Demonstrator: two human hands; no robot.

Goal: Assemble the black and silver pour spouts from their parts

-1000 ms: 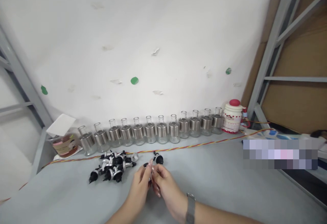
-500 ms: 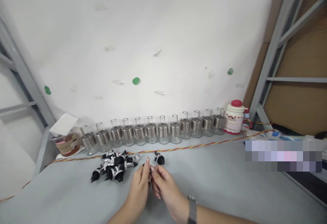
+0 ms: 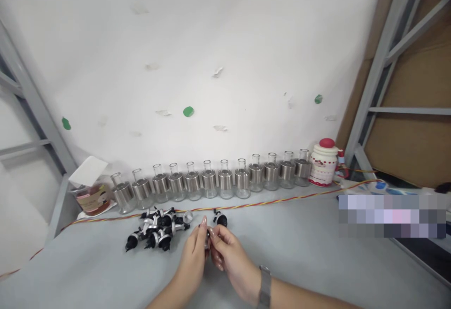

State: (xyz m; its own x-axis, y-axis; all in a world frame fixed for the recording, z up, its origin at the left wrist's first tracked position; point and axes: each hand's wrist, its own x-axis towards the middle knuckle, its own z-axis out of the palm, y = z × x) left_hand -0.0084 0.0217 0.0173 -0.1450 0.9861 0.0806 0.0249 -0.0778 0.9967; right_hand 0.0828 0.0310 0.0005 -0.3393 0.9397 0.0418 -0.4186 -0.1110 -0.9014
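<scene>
Both hands meet low in the middle of the head view. My left hand (image 3: 194, 248) is closed round a small silver and black pourer spout (image 3: 207, 239), mostly hidden by fingers. From the other side, my right hand (image 3: 225, 250) pinches the same spout between thumb and fingers. Just beyond them lies a single black and silver pourer spout (image 3: 221, 219) on the grey table (image 3: 299, 252). To the left is a heap of similar pourer spouts (image 3: 155, 228), with a clear round piece (image 3: 188, 216) at its right edge.
Along the white wall stands a row of several glass bottles (image 3: 225, 179) with metal sleeves, their necks uncapped. A twisted red-yellow wire (image 3: 268, 203) runs before them. A cream jar (image 3: 322, 163) ends the row on the right; a labelled tub (image 3: 92, 200) stands left.
My right fingers have shifted slightly round the spout, and a little more of its silver part shows. The hands stay in nearly the same place.
</scene>
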